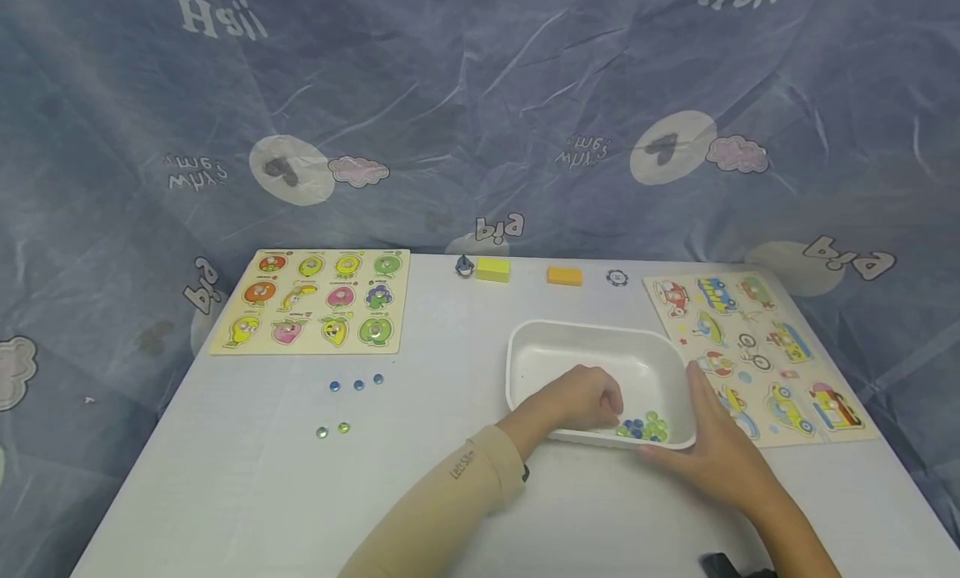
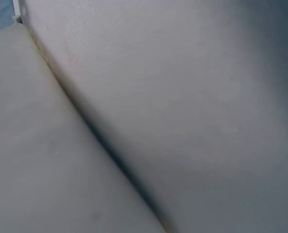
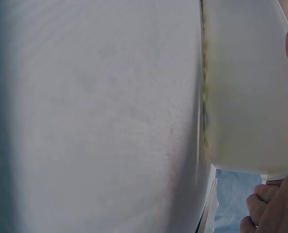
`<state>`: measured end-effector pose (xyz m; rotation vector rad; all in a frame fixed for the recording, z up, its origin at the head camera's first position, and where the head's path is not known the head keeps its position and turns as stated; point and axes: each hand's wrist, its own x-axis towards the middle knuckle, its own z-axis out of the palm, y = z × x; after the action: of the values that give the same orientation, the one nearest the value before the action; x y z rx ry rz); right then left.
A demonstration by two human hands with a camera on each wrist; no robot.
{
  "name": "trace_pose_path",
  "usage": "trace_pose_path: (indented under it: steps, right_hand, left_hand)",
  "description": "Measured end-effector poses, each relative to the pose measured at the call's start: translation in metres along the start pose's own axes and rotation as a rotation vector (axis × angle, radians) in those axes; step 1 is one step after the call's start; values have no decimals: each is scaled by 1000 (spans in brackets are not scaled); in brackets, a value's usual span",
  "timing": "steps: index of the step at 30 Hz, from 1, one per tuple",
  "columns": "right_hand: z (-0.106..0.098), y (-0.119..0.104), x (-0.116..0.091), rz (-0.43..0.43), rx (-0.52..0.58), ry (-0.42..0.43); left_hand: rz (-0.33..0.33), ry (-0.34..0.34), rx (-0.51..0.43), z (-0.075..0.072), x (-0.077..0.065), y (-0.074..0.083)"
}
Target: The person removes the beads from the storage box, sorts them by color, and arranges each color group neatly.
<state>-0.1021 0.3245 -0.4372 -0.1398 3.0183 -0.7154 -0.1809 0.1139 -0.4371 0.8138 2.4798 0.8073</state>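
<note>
At far left on the counter (image 1: 247, 478) lies the fruit board (image 1: 397, 303), its pieces in three rows. Nearer sit two green beads (image 1: 322, 433) and three blue beads (image 1: 358, 385), loose. Along the back stand a penguin (image 1: 464, 267) and a yellow block (image 1: 492, 269), side by side. Next comes the white tray (image 1: 592, 344); the left hand (image 1: 581, 399) dips inside, fingers curled (whether they pinch a bead, I cannot tell). A blue-and-green pile (image 1: 651, 432) gathers in its near right corner. The right hand (image 1: 712, 444) grips that corner, beside the vehicle board (image 1: 810, 394).
</note>
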Motion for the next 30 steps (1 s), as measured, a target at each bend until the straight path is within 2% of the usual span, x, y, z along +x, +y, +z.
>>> trace_pose_path:
  steps: [15,30]
  right_hand:
    - [1,3,0,-1,4,-4]
    - [1,3,0,-8,19,-10]
  left_hand:
    - [11,-49,-13,6,0,6]
    - [47,-98,15,3,2,6]
